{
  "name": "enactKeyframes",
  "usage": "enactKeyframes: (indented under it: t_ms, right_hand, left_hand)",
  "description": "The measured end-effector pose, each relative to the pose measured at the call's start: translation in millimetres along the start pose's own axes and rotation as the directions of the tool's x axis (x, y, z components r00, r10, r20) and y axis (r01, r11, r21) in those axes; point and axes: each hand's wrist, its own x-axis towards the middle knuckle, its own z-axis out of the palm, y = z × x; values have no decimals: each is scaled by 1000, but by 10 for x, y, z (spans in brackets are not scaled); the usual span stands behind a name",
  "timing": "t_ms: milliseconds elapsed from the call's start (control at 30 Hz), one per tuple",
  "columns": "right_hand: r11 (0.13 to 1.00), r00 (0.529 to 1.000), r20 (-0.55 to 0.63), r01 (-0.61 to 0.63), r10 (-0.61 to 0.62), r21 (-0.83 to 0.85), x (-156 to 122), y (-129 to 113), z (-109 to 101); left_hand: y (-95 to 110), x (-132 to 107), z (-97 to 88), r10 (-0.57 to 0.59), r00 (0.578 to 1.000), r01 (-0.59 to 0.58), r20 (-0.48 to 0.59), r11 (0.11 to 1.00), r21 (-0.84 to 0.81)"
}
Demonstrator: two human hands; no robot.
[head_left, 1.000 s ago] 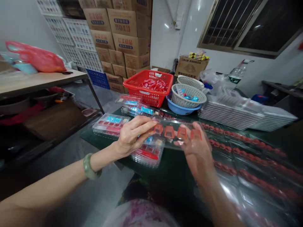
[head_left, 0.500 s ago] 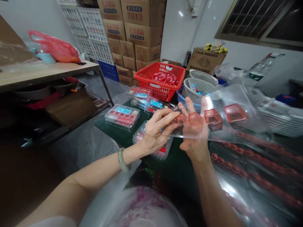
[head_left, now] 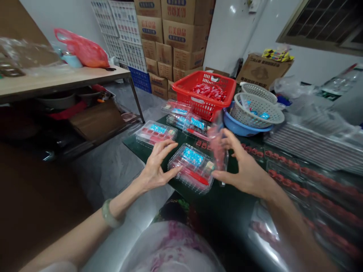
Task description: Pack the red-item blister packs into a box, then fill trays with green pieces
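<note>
A filled clear plastic tray with red pieces and a blue packet lies on the dark green table in front of me. My left hand has its fingers spread, with the fingertips at the tray's left edge. My right hand holds a clear lid with red pockets almost on edge, just right of the tray; the lid is blurred by motion.
More filled trays lie behind. A red basket of red sweets, white colanders in a blue bowl and a stack of clear trays stand at the back. Rows of red-pocketed trays cover the right. Cartons and a side table stand left.
The clear lid, held flat above the table before, has swung down and stands on edge beside the filled tray. My left hand let go of it and dropped to the tray's left edge.
</note>
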Motion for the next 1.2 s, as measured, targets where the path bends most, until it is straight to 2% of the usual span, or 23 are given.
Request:
enactKeyframes:
  t_ms: [67, 167, 267, 467, 600, 733, 833, 867, 933, 1000, 1067, 1133, 1200]
  right_hand:
    - [979, 995, 104, 10, 11, -203, 36, -8, 141]
    - [891, 977, 206, 43, 58, -451, 122, -47, 402]
    - [822, 961, 254, 58, 108, -567, 209, -69, 568]
    - [800, 940, 305, 64, 153, -597, 266, 8, 668]
    - [797, 955, 263, 51, 137, -602, 179, 44, 779]
    - [846, 962, 227, -7, 150, -533, 119, 9, 804]
    - [910, 963, 227, -42, 147, -413, 131, 73, 673]
    - [921, 969, 190, -76, 159, -382, 137, 141, 605]
    - [911, 974, 36, -195, 223, -362, 140, 356, 469]
    - [866, 948, -104, -318, 302, -385, 124, 638, 376]
    - [839, 941, -99, -333, 323, -431, 93, 902, 359]
    - [841, 960, -15, -251, 279, -480, 60, 1074, 410]
    - [833, 974, 25, -180, 226, -523, 40, 1136, 487]
  left_hand:
    - [-96, -175, 57, -57, 998, 57, 18, 998, -11]
    - [-158, -309, 164, -114, 993, 116, 36, 991, -70]
    - [-170, -344, 212, -143, 987, 151, 70, 981, -124]
    - [-179, -357, 212, -107, 976, 133, 192, 983, -128]
    - [-207, -338, 234, 13, 972, -18, 236, 1000, 20]
    - [-193, -301, 212, 29, 952, -81, 304, 983, 162]
    - [-167, -225, 93, 15, 939, -88, 343, 976, 198]
    - [-168, -172, 38, 16, 937, -88, 350, 978, 190]
    - [-205, 5, -69, 42, 947, -96, 319, 983, 156]
    - [-289, 290, -123, 106, 967, -142, 233, 979, 143]
    - [-406, 662, -81, 168, 967, -209, 194, 953, 217]
    - [-527, 1061, 70, 151, 943, -253, 296, 903, 346]
    - [-620, 1415, 297, 100, 879, -320, 466, 848, 421]
